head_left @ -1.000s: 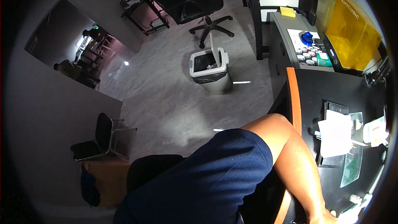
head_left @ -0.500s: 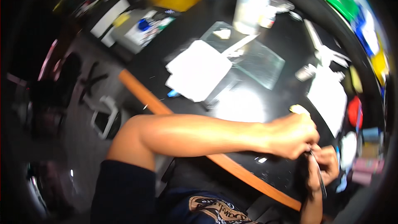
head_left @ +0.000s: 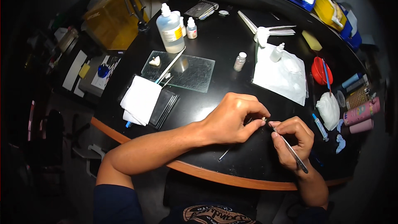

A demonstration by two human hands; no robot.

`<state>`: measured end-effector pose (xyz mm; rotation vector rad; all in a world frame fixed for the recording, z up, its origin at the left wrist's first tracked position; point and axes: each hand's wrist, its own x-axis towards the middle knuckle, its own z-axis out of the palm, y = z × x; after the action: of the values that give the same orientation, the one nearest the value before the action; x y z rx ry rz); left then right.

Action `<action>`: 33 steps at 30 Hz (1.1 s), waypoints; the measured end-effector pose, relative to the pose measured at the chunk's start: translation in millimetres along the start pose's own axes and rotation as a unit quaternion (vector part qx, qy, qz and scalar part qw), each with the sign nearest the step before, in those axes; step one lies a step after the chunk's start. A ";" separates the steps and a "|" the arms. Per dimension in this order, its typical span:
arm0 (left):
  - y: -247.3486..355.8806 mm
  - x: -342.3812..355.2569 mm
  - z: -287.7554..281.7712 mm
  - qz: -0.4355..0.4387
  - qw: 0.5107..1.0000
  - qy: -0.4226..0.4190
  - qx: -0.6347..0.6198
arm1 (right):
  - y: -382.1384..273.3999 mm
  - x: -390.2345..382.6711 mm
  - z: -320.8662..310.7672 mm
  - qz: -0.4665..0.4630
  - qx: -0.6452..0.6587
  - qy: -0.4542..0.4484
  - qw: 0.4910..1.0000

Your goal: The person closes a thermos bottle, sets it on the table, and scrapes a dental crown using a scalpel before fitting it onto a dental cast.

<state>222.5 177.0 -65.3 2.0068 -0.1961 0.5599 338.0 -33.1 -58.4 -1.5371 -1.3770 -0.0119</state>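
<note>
Over the near part of the black table, my left hand (head_left: pixel 234 118) pinches a tiny ivory-coloured piece (head_left: pixel 264 119) between thumb and index finger. Its exact kind is too small to make out. Close on its right, my right hand (head_left: pixel 294 139) is closed round a slim, tweezer-like metal tool (head_left: pixel 295 154). The tool's tip points up and left toward the ivory piece, and its wide end sticks out below the palm. A thin metal rod (head_left: pixel 225 153) shows under my left hand, partly hidden by it.
Left: a glass slab (head_left: pixel 199 72), white paper sheets (head_left: pixel 141 101) and a large squeeze bottle (head_left: pixel 171 33). A small vial (head_left: pixel 240 62) stands mid-table. Right: a white cloth (head_left: pixel 275 79), red bowl (head_left: pixel 318 72), white bag (head_left: pixel 328 110) and syringe (head_left: pixel 319 127). Wooden edging (head_left: pixel 232 178) borders the near side.
My view has swung to the right and levelled, and the picture is sharper. My hands, close together before, are now slightly apart, with the ivory piece showing at the left fingertips.
</note>
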 end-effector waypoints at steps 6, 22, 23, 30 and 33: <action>0.7 4.2 -2.9 -0.010 1.000 0.009 0.003 | 0.5 0.0 -0.3 0.008 -0.030 -0.020 0.999; -0.9 5.5 -3.6 -0.027 0.999 0.015 0.012 | 4.4 -4.4 1.4 0.001 -0.031 -0.030 0.999; -1.2 5.7 -3.9 -0.024 0.999 0.019 0.018 | 4.4 -4.9 1.2 0.006 -0.026 -0.032 0.999; 2.4 6.7 -4.0 -0.019 1.000 0.005 0.001 | 2.1 0.4 -1.9 -0.012 -0.031 0.009 0.999; 2.6 6.2 -3.5 -0.013 1.000 0.001 0.002 | 1.0 -1.0 -1.0 -0.006 -0.019 0.016 1.000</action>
<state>225.9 179.4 -58.9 2.0102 -0.1664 0.5470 338.9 -34.3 -59.1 -1.5544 -1.3673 -0.0692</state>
